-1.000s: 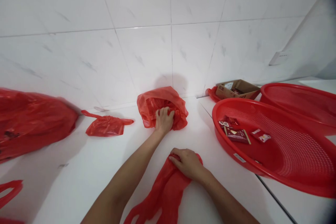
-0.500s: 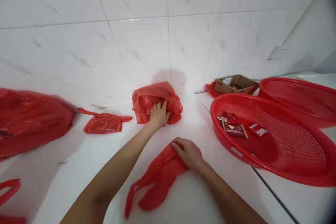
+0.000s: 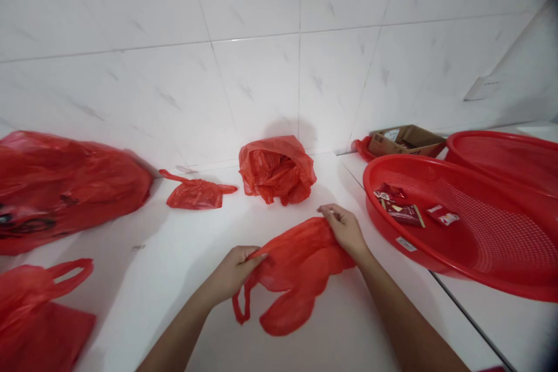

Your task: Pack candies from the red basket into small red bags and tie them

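Note:
A thin red plastic carrier bag (image 3: 296, 272) hangs spread between my hands, its handles drooping toward the white counter. My left hand (image 3: 231, 273) pinches its left edge, and my right hand (image 3: 344, 231) grips its upper right edge. Beyond them a crumpled red bag (image 3: 276, 170) sits against the wall, touching neither hand. A small flattened red bag (image 3: 196, 195) lies to its left. A large stuffed red bag (image 3: 61, 193) rests at the far left, and another red bag (image 3: 37, 317) lies in the lower left corner.
A round red mesh basket (image 3: 375, 192) holding several snack packets (image 3: 403, 213) stands right of my right hand. Behind it are a second red basket (image 3: 501, 154) and a cardboard box (image 3: 406, 140). White tiled walls (image 3: 261, 81) rise behind the white counter (image 3: 143, 261).
My left hand has left the crumpled bag and now holds the carrier bag's left edge. The carrier bag has been lifted and spread out between my hands.

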Demonstrator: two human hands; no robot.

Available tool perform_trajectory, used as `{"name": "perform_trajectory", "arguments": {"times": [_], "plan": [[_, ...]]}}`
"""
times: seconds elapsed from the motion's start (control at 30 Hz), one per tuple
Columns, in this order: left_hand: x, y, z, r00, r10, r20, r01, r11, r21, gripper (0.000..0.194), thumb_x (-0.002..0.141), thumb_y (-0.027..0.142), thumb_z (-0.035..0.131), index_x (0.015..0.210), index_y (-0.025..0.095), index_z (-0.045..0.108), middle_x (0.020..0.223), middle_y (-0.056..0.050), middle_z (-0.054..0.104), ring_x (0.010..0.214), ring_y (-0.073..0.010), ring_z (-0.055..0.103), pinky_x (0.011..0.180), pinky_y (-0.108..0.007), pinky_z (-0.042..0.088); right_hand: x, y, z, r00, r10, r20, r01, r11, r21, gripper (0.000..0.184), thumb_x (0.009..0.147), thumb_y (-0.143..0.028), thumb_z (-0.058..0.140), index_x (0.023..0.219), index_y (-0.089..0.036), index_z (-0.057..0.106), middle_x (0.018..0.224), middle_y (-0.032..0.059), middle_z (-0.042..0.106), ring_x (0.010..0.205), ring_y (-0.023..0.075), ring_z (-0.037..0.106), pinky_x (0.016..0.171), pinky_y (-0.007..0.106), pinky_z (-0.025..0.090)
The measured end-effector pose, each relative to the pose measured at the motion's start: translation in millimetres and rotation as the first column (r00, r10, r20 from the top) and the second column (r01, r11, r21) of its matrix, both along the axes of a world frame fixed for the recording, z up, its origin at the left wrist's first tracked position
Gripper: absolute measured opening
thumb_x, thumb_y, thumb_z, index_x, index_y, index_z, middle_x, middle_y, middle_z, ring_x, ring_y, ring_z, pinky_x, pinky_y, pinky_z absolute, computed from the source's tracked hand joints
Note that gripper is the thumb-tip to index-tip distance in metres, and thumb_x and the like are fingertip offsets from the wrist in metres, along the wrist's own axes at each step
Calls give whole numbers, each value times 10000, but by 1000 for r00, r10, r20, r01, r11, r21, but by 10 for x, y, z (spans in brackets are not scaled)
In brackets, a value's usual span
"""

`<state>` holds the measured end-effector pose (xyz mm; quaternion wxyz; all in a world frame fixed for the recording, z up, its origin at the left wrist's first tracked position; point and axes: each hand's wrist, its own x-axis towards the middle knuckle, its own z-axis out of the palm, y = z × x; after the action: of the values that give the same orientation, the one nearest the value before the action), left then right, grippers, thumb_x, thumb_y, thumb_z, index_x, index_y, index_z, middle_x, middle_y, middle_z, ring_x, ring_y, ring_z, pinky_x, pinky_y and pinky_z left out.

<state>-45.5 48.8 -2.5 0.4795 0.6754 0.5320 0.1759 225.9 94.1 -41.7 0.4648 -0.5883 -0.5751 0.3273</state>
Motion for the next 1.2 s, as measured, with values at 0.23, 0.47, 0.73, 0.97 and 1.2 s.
{"name": "perform_trajectory", "arguments": {"times": [0.23, 0.47, 0.73, 0.97, 1.2], "plan": [[61, -479, -76, 732, 607, 308, -515, 790, -333, 337, 753, 497, 663, 639, 185, 606, 663, -18, 612, 662, -193, 571, 665, -297, 468, -516, -612, 443, 958, 132, 252, -199, 945, 261, 285, 937, -417, 432, 928, -216, 634, 813, 48, 631, 715, 157, 543, 684, 276, 432], [-189, -540, -121, 642, 672, 369, -549, 739, -391, 416, 755, 558, 640, 625, 165, 597, 576, 7, 572, 534, -143, 519, 577, -270, 465, -626, -684, 106, 501, 362, 786, -421, 895, -144, 230, 877, -260, 511, 1008, -199, 690, 923, 88, 688, 935, 247, 609, 1086, 563, 156], [-668, -625, -92, 609, 758, 234, -793, 580, 185, 436, 754, 559, 625, 1043, 237, 568, 1027, -58, 625, 965, -267, 604, 871, -452, 486, 7, -468, 99, 548, 287, 786, -243, 954, -178, 329, 866, -131, 386, 945, -203, 697, 875, 65, 686, 823, 205, 628, 934, 446, 364], [74, -582, -335, 868, 472, -153, -184, 592, 785, 337, 783, 162, 587, 1095, 285, 621, 1453, -82, 417, 1377, -348, 311, 1091, -608, 255, -351, -631, 203, 925, 380, -2, -379, 923, -65, 235, 831, -180, 352, 997, -224, 512, 953, 33, 625, 847, 152, 592, 712, 264, 462], [-166, -350, -417, 899, 436, 34, -410, 814, 412, 591, 664, 7, 413, 1166, 251, 608, 1114, -41, 683, 1030, -237, 621, 950, -423, 445, -179, -662, 284, 831, 315, -458, -427, 890, -161, 246, 744, -198, 397, 977, -240, 330, 858, -4, 536, 581, 98, 501, 532, 213, 418]]}}
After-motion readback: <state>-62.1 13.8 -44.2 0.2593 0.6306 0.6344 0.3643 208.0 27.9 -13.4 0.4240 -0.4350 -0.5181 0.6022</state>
